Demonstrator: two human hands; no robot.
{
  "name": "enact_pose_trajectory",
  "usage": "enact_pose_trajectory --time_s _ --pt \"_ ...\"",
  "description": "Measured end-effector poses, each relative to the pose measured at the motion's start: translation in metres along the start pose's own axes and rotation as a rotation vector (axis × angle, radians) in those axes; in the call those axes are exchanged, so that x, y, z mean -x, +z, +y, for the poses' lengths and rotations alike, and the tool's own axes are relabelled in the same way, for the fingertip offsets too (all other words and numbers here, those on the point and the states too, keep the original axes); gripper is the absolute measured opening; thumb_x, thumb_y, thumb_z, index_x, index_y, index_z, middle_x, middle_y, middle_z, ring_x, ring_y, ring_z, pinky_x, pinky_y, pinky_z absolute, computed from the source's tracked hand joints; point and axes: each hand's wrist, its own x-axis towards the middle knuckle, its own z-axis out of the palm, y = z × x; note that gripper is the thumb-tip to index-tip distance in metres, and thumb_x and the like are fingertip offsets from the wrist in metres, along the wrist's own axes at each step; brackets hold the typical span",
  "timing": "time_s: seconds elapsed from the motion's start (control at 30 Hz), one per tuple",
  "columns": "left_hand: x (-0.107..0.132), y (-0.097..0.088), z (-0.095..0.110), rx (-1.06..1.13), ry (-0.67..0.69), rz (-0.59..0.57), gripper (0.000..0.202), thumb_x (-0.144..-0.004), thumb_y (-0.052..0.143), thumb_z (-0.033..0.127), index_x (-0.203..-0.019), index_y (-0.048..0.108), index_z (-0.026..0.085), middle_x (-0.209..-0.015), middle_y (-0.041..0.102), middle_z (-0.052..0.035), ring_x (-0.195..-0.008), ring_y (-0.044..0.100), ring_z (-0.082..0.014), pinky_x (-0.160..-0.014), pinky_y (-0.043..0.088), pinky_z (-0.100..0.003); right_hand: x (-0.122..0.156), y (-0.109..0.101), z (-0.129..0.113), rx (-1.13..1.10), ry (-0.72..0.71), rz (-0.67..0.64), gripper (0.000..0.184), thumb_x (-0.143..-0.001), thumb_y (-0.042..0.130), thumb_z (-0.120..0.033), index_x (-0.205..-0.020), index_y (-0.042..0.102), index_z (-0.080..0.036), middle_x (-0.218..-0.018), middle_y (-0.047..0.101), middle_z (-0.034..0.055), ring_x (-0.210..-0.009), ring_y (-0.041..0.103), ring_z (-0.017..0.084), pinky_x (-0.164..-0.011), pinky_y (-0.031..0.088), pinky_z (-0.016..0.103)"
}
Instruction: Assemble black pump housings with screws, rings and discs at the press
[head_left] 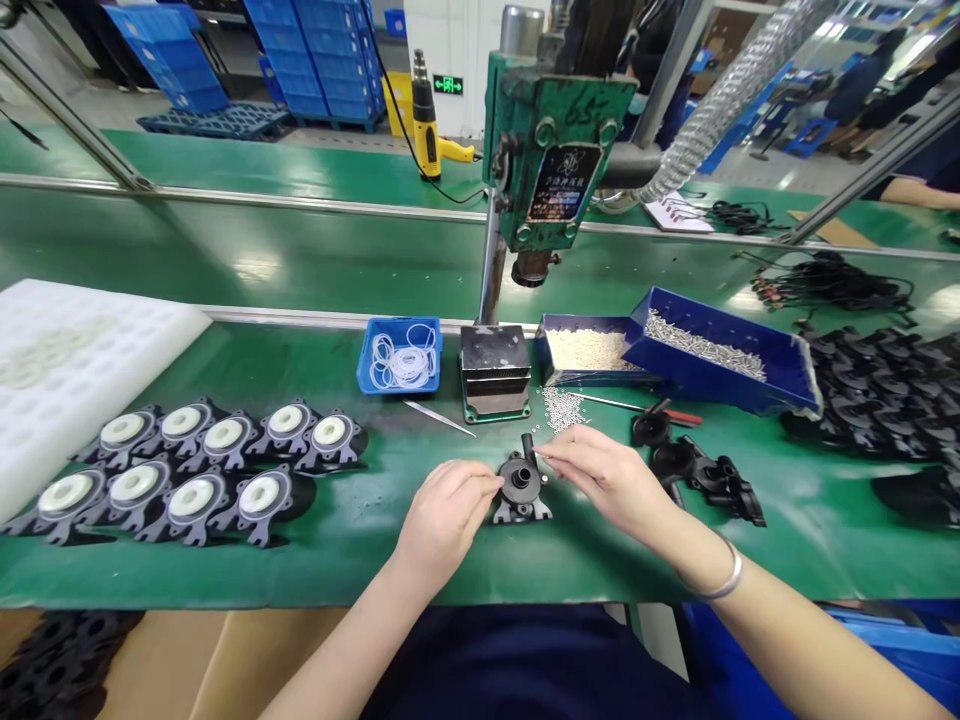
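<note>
A black pump housing (520, 482) with a central round port and an upright side spout sits on the green bench in front of me. My left hand (448, 512) is closed, its thumb and fingertips pinched at the housing's left rim; whether they grip the rim or a tiny part is hidden. On the other side, my right hand (604, 472) is closed in a pinch beside the spout, and what it holds is too small to name. Small shiny metal parts (562, 408) lie scattered just beyond. Several loose black housings (701, 470) lie right of my right hand.
The green press (559, 150) hangs over a black metal block (495, 365). Behind are a blue tray of white rings (365, 372) and a blue bin of screws (787, 365). Tweezers (440, 417) and a red-handled screwdriver (679, 417) lie near. Black assemblies with white discs (193, 498) stand left.
</note>
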Motion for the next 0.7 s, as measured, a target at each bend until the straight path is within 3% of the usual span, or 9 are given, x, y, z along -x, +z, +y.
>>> enact_pose_trajectory --time_s 0.23,0.5,0.7 --pt "0.001 -0.005 0.002 0.069 -0.127 -0.032 0.028 -0.092 0.063 0.017 -0.119 0.059 0.021 -0.109 0.07 -0.0076 -0.102 0.066 -0.0199 -0.09 0.056 -0.036 -0.029 -0.004 0.003 0.163 -0.12 -0.244 0.021 -0.102 0.045 -0.018 -0.112 0.064 -0.016 -0.099 0.065 0.0099 -0.086 0.065 0.019 -0.074 0.057 0.031" --pt "0.004 0.0 0.0 0.115 -0.194 -0.044 0.034 -0.092 0.061 0.018 -0.125 0.054 0.021 -0.114 0.068 -0.0083 -0.109 0.064 -0.0205 -0.096 0.053 -0.036 -0.06 -0.019 -0.02 0.401 -0.192 -0.58 0.024 -0.094 0.044 0.002 -0.1 0.063 -0.011 -0.088 0.058 0.0073 -0.071 0.057 0.017 -0.065 0.049 0.028" --pt "0.004 0.003 -0.003 0.176 -0.219 -0.008 0.029 -0.092 0.06 0.016 -0.12 0.056 0.021 -0.112 0.068 -0.0068 -0.107 0.064 -0.0189 -0.095 0.053 -0.035 -0.067 -0.02 -0.02 0.421 -0.184 -0.652 0.025 -0.092 0.045 0.004 -0.096 0.064 -0.012 -0.087 0.06 0.0075 -0.073 0.059 0.017 -0.066 0.05 0.028"
